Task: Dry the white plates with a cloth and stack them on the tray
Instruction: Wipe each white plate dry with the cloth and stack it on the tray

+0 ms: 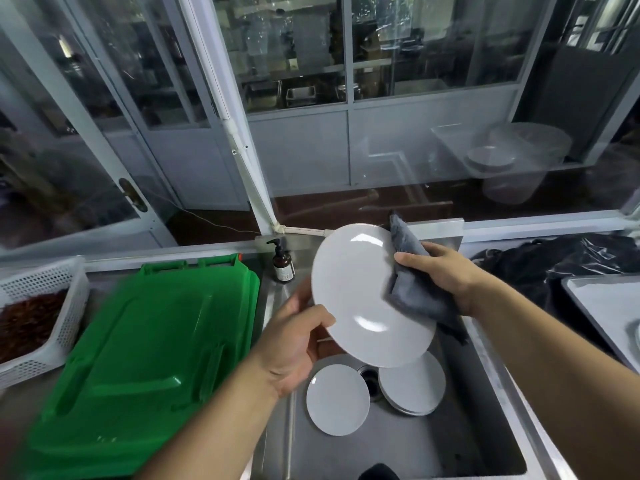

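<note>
A white plate (363, 292) is being held tilted above the sink (408, 445); the left hand (294, 344) is gripping its left rim with thumb on top. The right hand (440, 271) is pinching a grey cloth (415, 296) against the plate's right edge. More plates (337, 400) are lying in the sink.

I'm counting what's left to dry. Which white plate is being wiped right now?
The big plate held up over the sink, left hand gripping its rim, right hand pressing the grey cloth on it. The others lie in the sink.
</note>
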A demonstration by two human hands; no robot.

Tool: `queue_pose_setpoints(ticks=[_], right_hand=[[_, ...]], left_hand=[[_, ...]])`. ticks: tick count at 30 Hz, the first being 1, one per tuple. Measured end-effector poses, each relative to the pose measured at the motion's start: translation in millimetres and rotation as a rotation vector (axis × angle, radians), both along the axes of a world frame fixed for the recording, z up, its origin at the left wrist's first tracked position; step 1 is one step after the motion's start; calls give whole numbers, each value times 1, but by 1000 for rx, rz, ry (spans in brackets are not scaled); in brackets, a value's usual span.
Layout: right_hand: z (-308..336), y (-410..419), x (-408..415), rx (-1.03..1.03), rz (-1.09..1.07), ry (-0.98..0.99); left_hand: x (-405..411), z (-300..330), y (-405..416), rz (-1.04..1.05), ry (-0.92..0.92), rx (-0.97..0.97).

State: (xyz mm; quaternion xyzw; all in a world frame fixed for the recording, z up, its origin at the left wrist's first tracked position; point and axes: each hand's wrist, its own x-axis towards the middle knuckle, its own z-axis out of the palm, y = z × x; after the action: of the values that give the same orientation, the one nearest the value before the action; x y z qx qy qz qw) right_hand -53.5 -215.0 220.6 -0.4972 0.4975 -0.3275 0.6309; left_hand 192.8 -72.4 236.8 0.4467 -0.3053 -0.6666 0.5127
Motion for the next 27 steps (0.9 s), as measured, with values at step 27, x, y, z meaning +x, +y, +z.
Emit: queue_pose_setpoints(ticks=[27], right_hand=[[-43, 49, 50, 266, -456, -388]], left_hand=[[-51, -9, -12, 663, -751, -123]])
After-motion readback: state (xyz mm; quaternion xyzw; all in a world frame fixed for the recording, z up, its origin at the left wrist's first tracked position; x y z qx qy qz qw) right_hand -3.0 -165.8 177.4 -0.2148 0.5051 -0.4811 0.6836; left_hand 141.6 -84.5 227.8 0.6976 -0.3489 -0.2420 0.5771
